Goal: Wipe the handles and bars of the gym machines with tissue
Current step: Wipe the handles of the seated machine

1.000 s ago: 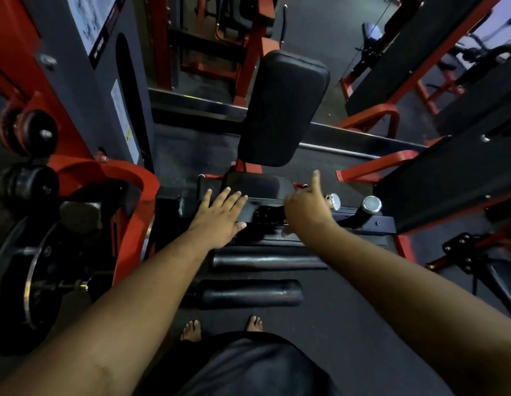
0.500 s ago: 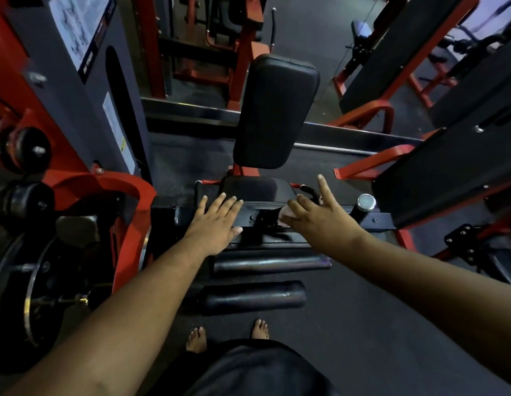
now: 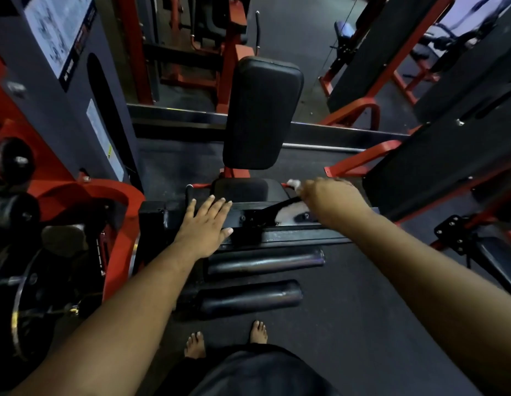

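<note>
Two hands work one machine. The left hand (image 3: 204, 224) lies flat, fingers straight, on the black metal frame bar (image 3: 291, 234). The right hand (image 3: 331, 197) curls around white crumpled tissue (image 3: 294, 183) at the seat's right handle, hiding the grip. Two cylindrical black foam rollers (image 3: 265, 262) lie below; one padded backrest (image 3: 262, 112) stands upright behind.

The left hand (image 3: 204, 224) lay flat, fingers straight, on the black metal frame bar (image 3: 291, 234) of the red-and-black gym machine. The right hand (image 3: 331, 200) gripped a white crumpled tissue (image 3: 294, 183) beside the black padded seat (image 3: 240, 190); two black foam rollers (image 3: 265, 262) lay below.
</note>
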Available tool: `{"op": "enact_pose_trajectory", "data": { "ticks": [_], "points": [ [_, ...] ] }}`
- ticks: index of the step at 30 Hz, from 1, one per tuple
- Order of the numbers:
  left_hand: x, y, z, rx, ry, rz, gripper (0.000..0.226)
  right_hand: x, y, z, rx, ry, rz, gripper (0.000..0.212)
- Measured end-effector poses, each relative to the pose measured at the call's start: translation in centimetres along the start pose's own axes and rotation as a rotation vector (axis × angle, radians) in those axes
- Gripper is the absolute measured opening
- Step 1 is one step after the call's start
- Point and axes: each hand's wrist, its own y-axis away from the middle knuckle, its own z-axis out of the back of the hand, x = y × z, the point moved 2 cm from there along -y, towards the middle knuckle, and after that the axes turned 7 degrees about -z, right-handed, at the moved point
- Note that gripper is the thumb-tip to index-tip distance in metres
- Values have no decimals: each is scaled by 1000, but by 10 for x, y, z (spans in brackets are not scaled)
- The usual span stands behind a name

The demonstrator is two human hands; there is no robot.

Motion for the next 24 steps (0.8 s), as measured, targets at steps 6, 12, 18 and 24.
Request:
{"op": "enact_pose_trajectory", "data": {
  "ticks": [6, 12, 18, 24],
  "points": [
    [-2, 2, 0, -10, -23, 8, 74, -11, 10, -48, -226, -1697, -445, 16],
    [-5, 3, -3, -23, -72, 34, 76, 35, 5, -106, -200, -2026, -556, 27],
    [-37, 16, -31, -180, -75, 118, 89, 60, 11, -130, 176, -1955, -455, 25],
    [-139, 11, -60, -297, -48, 217, 90, -14, 37, -160, 401, -1881, -287, 7]
  ]
}}
